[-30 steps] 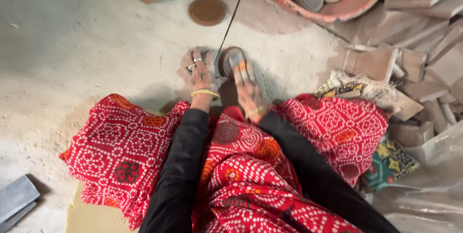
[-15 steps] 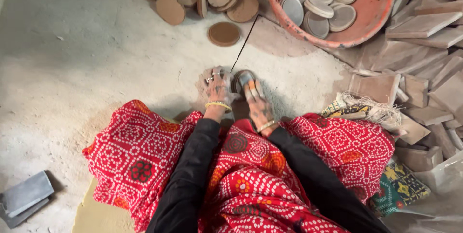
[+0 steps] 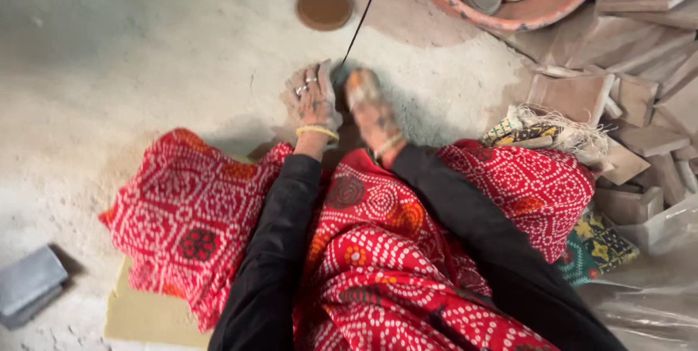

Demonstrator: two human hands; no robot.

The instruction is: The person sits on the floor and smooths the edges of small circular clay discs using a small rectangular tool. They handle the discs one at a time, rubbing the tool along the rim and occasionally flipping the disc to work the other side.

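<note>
- Hands: left hand (image 3: 311, 97) lies palm-down on the dusty floor (image 3: 131, 82), fingers flat and together, holding nothing. Right hand (image 3: 372, 107) is blurred; its grip cannot be told.
- Thing: whatever sits between the hands is hidden in shadow; a thin dark wire (image 3: 362, 15) runs from there toward the clay discs (image 3: 324, 7).
- Risk: judged, the wire could snag or topple nearby discs if pulled sideways.
- Pose: both black-sleeved forearms extend forward over the red patterned cloth (image 3: 218, 206).

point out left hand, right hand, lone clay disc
left hand (image 3: 311, 97), head view, back of hand
right hand (image 3: 371, 107), head view, back of hand
clay disc (image 3: 324, 7), head view, top face
</note>
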